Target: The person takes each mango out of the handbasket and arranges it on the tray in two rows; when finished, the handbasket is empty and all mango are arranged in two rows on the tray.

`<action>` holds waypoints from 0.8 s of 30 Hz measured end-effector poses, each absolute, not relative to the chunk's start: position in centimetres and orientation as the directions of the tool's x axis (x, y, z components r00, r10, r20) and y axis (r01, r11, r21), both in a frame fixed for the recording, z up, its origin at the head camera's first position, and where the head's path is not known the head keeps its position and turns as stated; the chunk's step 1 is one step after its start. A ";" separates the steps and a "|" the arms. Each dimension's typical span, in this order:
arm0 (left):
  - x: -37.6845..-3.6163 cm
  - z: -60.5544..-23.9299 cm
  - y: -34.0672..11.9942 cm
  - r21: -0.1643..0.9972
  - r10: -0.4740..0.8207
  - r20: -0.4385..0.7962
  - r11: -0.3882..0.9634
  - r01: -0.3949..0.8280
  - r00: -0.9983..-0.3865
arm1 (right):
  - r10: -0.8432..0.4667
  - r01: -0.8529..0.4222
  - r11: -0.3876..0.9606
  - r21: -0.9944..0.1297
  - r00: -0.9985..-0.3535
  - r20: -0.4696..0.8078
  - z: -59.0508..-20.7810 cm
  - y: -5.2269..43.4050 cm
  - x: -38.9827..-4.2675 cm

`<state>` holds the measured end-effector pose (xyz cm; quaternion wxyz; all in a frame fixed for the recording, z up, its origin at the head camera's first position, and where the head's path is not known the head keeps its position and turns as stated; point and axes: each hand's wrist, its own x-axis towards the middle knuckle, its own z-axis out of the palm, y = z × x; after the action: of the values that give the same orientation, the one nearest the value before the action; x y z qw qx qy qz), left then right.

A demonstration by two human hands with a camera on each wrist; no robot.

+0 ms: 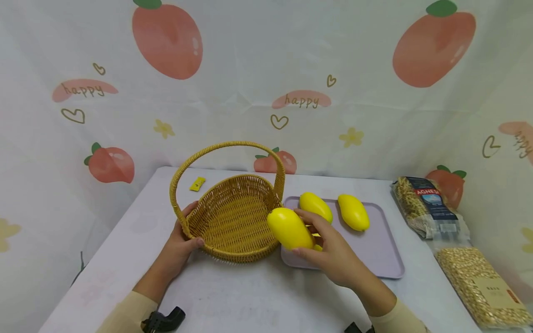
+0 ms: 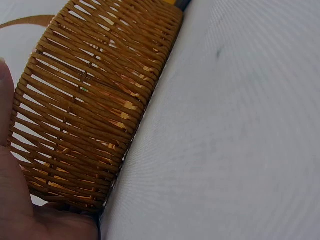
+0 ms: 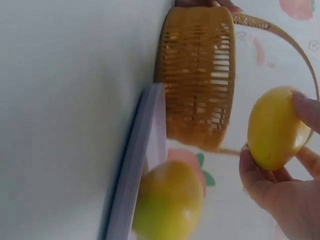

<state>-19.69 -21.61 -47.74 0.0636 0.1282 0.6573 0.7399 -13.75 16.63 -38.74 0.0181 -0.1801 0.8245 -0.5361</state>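
Note:
A wicker basket (image 1: 235,226) with a tall hoop handle stands on the table, its inside bare. At its left side my left hand (image 1: 176,249) grips the rim, thumb over the edge; the left wrist view shows the woven wall (image 2: 95,100) close up. My right hand (image 1: 337,256) holds a yellow mango (image 1: 289,229) between thumb and fingers, raised beside the basket's right rim. Below and behind it lies a lilac tray (image 1: 385,252) with a mango (image 1: 315,207) and another mango (image 1: 354,212). A further yellow piece is mostly hidden by my right hand.
A small yellow packet (image 1: 197,184) lies behind the basket on the left. Along the right edge are a dark-labelled bag (image 1: 430,206) and a clear bag of pale grains (image 1: 479,282). A printed curtain (image 1: 233,106) hangs behind the table.

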 end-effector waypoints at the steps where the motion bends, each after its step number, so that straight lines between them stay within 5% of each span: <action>1: -19.7 -47.7 -21.6 0.989 0.261 0.107 -0.126 0.076 -0.959 | -0.308 -0.274 0.355 -0.894 -0.937 0.165 -38.8 17.0 -13.6; 24: -19.6 -47.7 -21.6 0.993 0.249 0.094 -0.097 0.072 -0.964 | -0.036 0.019 0.496 -0.868 -0.998 -0.043 -41.2 27.6 -11.6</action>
<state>-19.58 -21.57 -47.65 0.0607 0.1200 0.6692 0.7308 -11.63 27.63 -41.17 0.0276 -0.0050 0.8644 -0.5021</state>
